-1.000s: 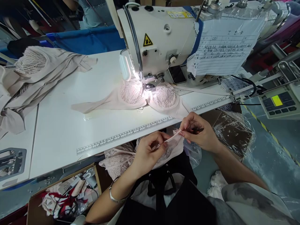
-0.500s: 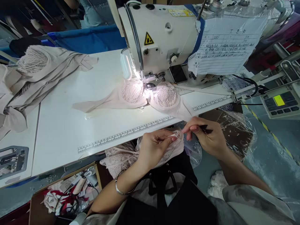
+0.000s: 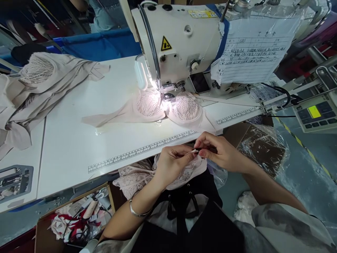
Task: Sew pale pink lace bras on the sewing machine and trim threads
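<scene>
My left hand pinches the edge of a pale pink lace bra over my lap, just below the table's front edge. My right hand is closed around small dark thread snips, mostly hidden by the fingers. Their tip meets the fabric at my left fingertips. A second lace bra lies on the table under the lit needle area of the sewing machine, one cup on either side of the needle and a band stretching left.
More pale bras are heaped on the table's left. A phone lies beside the machine, and a control panel stands right. Below left is a carton of scraps. A printed ruler runs along the front edge.
My right hand has moved left with the thread snips, bringing their tip to the fabric at my left fingers. My left hand keeps its pinch, and the bra under the machine has not moved.
</scene>
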`<state>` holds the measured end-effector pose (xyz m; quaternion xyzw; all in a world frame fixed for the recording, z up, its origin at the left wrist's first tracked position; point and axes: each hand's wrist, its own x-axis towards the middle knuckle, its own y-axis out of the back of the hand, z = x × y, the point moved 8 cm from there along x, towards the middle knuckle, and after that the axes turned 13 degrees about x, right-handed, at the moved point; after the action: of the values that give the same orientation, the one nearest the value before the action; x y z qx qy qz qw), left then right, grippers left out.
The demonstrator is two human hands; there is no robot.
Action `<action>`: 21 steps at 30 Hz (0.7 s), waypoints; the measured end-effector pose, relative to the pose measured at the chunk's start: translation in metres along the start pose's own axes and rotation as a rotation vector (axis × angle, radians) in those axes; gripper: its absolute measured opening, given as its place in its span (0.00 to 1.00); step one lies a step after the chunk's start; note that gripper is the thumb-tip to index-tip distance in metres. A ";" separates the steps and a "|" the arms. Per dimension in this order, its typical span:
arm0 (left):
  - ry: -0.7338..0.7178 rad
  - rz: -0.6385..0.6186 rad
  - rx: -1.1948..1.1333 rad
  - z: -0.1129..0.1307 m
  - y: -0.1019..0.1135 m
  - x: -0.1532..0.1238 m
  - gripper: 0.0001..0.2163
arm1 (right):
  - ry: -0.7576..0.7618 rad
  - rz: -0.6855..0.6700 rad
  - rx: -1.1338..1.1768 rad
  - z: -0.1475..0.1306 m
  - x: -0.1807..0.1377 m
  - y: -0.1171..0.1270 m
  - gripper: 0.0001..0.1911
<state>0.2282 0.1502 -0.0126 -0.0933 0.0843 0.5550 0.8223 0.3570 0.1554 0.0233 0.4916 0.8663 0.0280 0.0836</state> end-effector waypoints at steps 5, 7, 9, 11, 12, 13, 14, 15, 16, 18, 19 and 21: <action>-0.019 0.013 0.034 0.002 0.001 -0.002 0.04 | 0.003 0.055 0.039 0.001 0.002 -0.003 0.09; -0.026 0.026 0.048 0.003 0.001 -0.003 0.03 | 0.012 0.090 0.036 0.000 0.002 -0.002 0.09; -0.031 0.045 0.056 0.004 0.003 -0.003 0.03 | 0.050 0.148 0.051 -0.001 -0.001 0.005 0.11; -0.028 0.069 0.045 0.005 0.006 -0.003 0.04 | 0.105 0.217 0.083 -0.001 -0.005 0.016 0.15; -0.023 0.084 0.038 0.004 0.008 -0.003 0.04 | 0.127 0.231 0.095 0.001 -0.007 0.021 0.19; -0.018 0.099 0.030 0.003 0.010 -0.003 0.04 | 0.135 0.218 0.091 0.005 -0.008 0.024 0.22; -0.013 0.110 0.021 0.001 0.012 -0.002 0.05 | 0.121 0.180 0.065 0.011 -0.009 0.024 0.25; -0.010 0.118 0.011 0.000 0.013 -0.002 0.05 | 0.087 0.130 0.015 0.019 -0.008 0.023 0.26; -0.010 0.122 -0.002 -0.002 0.014 -0.001 0.05 | 0.035 0.075 -0.052 0.029 -0.008 0.020 0.25; -0.011 0.115 -0.034 -0.005 0.015 -0.001 0.06 | -0.076 -0.033 -0.200 0.050 -0.007 0.014 0.21; -0.012 0.106 -0.045 -0.006 0.016 0.000 0.07 | -0.116 -0.088 -0.260 0.057 -0.008 0.011 0.20; -0.039 0.090 -0.013 -0.006 0.021 0.001 0.08 | -0.118 -0.220 -0.298 0.061 -0.011 0.004 0.20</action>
<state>0.2091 0.1572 -0.0200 -0.0838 0.0688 0.5936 0.7974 0.3763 0.1454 -0.0353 0.3769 0.8948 0.1177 0.2084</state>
